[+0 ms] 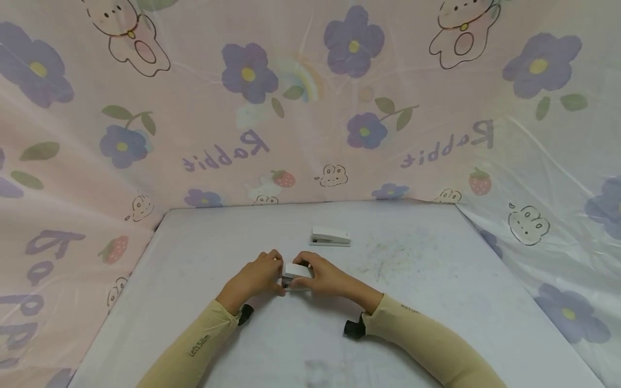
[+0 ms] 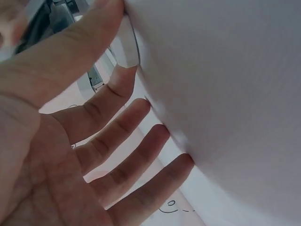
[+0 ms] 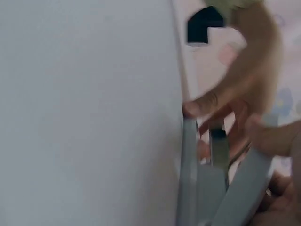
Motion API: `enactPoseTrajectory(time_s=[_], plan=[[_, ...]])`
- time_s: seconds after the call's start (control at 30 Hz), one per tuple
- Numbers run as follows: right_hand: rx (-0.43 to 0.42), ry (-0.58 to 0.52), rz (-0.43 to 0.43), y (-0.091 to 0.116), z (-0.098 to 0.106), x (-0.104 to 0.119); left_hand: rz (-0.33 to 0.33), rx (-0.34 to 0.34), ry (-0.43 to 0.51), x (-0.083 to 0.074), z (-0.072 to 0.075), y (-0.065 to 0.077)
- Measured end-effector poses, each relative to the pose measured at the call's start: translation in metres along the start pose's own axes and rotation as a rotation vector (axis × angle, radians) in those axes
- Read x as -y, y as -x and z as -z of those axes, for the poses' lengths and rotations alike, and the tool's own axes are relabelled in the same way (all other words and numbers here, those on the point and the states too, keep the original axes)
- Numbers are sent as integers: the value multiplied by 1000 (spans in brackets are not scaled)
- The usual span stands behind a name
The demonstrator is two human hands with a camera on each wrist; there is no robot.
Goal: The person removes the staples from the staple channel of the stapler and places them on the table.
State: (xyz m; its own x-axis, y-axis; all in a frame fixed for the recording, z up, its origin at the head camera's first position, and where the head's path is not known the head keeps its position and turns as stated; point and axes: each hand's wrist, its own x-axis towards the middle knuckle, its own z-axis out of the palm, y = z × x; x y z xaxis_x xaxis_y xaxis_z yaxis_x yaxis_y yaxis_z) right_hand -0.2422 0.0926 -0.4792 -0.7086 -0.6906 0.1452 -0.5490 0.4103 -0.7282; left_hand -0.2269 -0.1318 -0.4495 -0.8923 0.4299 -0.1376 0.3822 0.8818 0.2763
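Observation:
Near the middle of the table, both hands are on a white stapler. My left hand pinches the front end of its base between thumb and index finger; the other fingers are spread, tips at the tabletop in the left wrist view. From the other side, my right hand grips the upper arm, thumb on one face and fingers on the other. The right wrist view shows that arm angled apart from the base, with a metal strip between them. Right palm and fingers partly hide the stapler's rear.
A second white stapler lies on the white table just beyond the hands. Grey smudges mark the tabletop right of it. Patterned cloth hangs behind and along both sides. Black wrist cameras sit below the sleeves.

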Motion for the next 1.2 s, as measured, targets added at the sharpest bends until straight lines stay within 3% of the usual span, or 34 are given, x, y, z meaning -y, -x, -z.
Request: enactPoseTrajectory(time_s=[0.13, 0.63, 1.2], plan=[[-21, -55, -3, 1, 3, -4, 22, 1, 11, 0, 0, 0], [-77, -36, 87, 17, 25, -1, 3, -11, -7, -8, 4, 3], [-104, 15, 23, 41, 49, -2, -2, -13, -17, -3, -2, 2]])
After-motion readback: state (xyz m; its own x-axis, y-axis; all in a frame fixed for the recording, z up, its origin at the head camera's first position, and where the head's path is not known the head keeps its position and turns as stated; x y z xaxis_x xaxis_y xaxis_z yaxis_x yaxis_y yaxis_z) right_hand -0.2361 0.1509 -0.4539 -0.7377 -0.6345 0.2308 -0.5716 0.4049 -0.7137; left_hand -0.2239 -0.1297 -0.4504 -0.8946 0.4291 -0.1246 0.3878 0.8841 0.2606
